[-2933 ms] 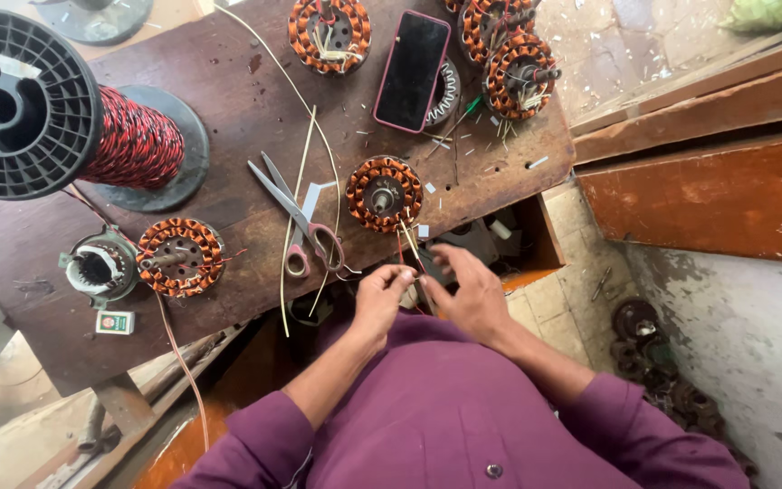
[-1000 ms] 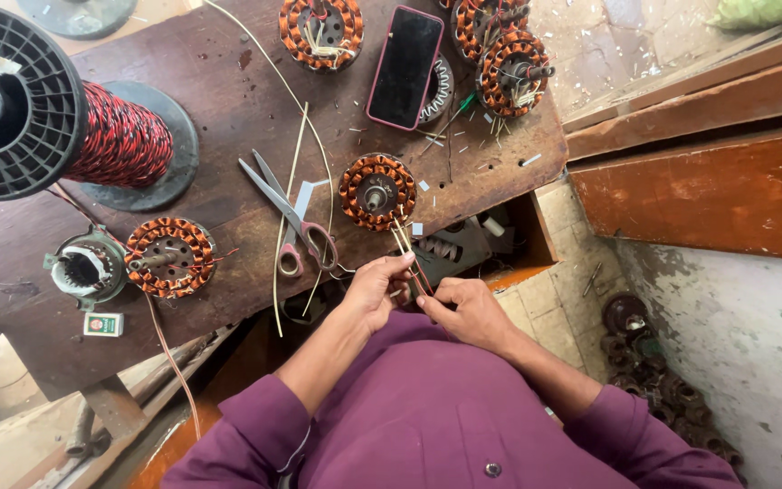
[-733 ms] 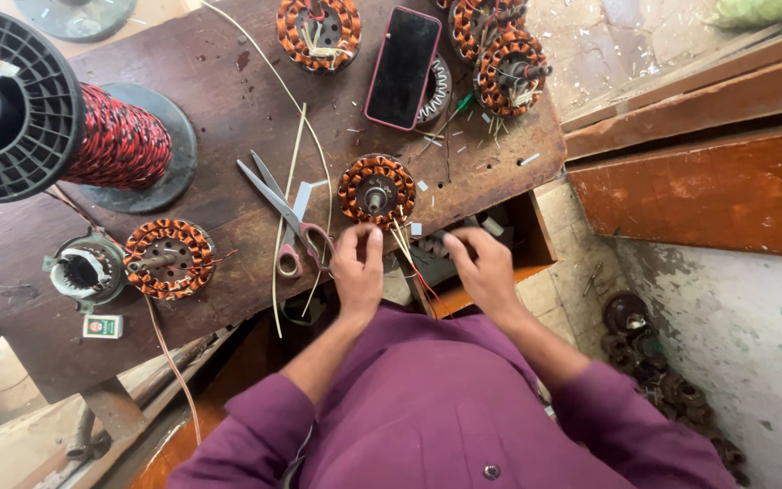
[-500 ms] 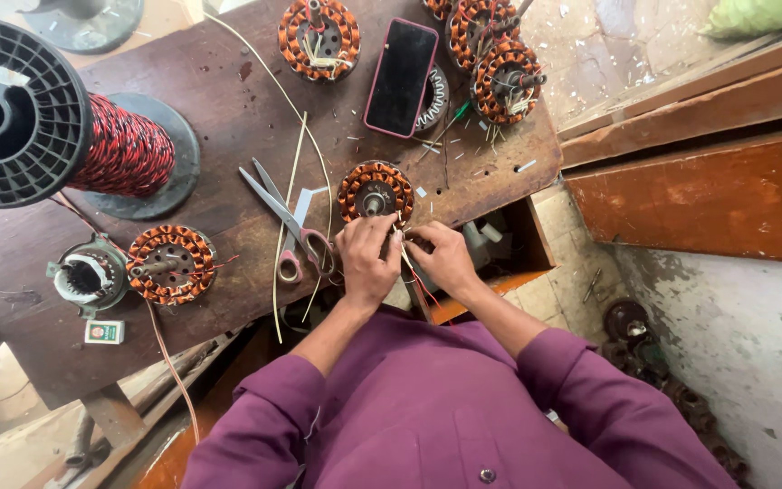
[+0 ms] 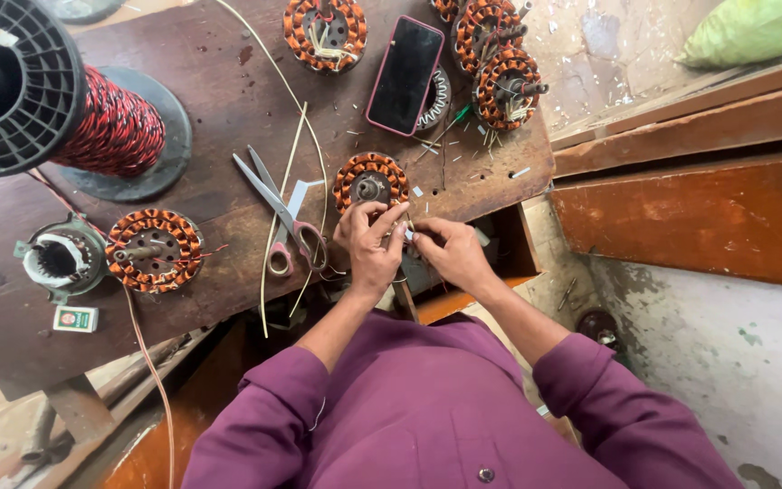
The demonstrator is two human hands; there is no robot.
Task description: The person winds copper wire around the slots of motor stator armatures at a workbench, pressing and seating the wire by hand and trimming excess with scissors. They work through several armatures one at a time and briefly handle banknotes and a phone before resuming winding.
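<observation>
Workbench of dark scarred wood (image 5: 228,81), big black spool of red wire (image 5: 56,100) far left, small round copper-wound stator (image 5: 370,181) at near edge, left hand (image 5: 371,244) touching it, right hand (image 5: 445,254) beside, fingers pinching thin wire ends.

Wound stator (image 5: 370,181) on table (image 5: 228,100), just beyond both hands; scissors (image 5: 281,214) left, phone (image 5: 405,75) behind.

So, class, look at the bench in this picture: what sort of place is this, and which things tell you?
Probably a small motor-winding repair workshop. A big spool of wire stands on a worn wooden bench, copper-wound motor cores lie about it, and scissors lie near the left hand.
</observation>
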